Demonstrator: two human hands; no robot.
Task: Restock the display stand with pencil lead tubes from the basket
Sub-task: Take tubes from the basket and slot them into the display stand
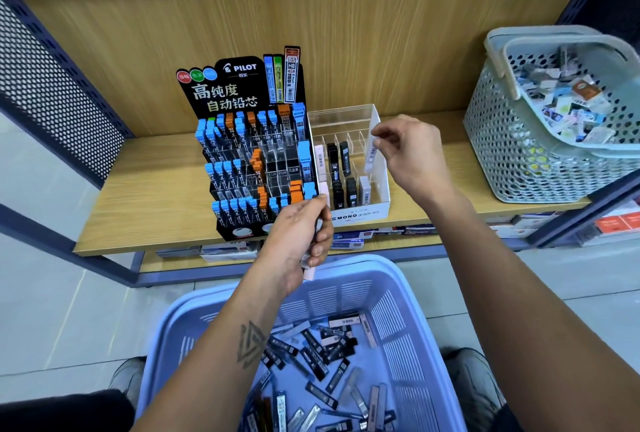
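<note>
My right hand pinches a white lead tube above the clear MONO stand on the shelf. My left hand grips several tubes over the blue basket, which holds loose tubes.

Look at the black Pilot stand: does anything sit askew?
Yes. In the black Pilot display stand, several orange-capped lead tubes in the middle columns lean diagonally across their slots, while the blue-capped tubes beside them stand upright.

I see open slots at the back of the clear stand; the black Pilot stand crowds its left side.
</note>
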